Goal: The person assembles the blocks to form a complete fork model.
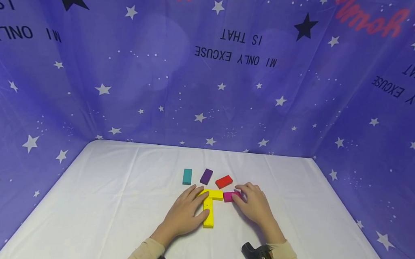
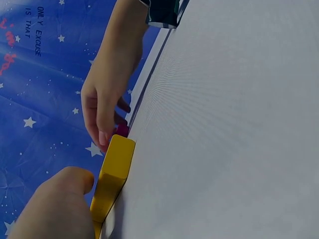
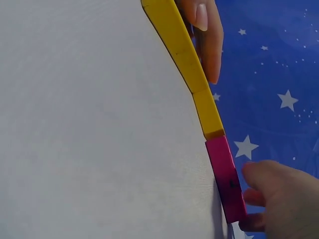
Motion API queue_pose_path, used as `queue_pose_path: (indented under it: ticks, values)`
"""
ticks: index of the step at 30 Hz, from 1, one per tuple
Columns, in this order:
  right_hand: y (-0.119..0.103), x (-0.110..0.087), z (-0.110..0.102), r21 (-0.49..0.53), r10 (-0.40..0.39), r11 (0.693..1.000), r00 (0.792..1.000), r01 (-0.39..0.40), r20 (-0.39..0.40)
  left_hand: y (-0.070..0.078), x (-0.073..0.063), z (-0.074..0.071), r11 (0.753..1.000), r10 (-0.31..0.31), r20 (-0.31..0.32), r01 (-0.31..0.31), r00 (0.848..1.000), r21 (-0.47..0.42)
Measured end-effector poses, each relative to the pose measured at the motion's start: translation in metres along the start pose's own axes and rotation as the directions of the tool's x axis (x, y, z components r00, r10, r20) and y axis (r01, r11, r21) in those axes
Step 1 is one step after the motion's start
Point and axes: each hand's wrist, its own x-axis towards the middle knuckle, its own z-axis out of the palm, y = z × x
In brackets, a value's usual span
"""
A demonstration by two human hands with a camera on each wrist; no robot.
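Two yellow blocks form a T on the table: a crosswise block and a lengthwise block below it. My left hand lies over their left side, index fingertip at the crosswise block and thumb tip at the lengthwise one, fingers spread. A magenta block lies in line with the crossbar, its left end against the bar's right end in the right wrist view. At its right end is my right hand, thumb overlapping the block and index finger lifted above it. The thumb shows beside the magenta block's upper side.
Behind the T lie a teal block, a purple block and a red block. A white cloth covers the table, with a star-patterned purple curtain around it. Black wrist mounts sit at both sleeves.
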Motion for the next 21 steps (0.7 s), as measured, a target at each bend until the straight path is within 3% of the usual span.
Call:
queue_pose_path:
  ticks: [12,21]
  values:
    - [0.0056,-0.0026,0.0026,0.063,-0.1,0.994,0.986,0.092,0.135,0.0004,-0.0003,0.0018,1.0,-0.001,0.002,0.001,1.0,0.018]
    - [0.0062,-0.002,0.0009,0.078,-0.116,0.991,0.981,0.105,0.155,0.0003,0.0004,0.0012,1.0,0.007,-0.003,-0.007,1.0,0.023]
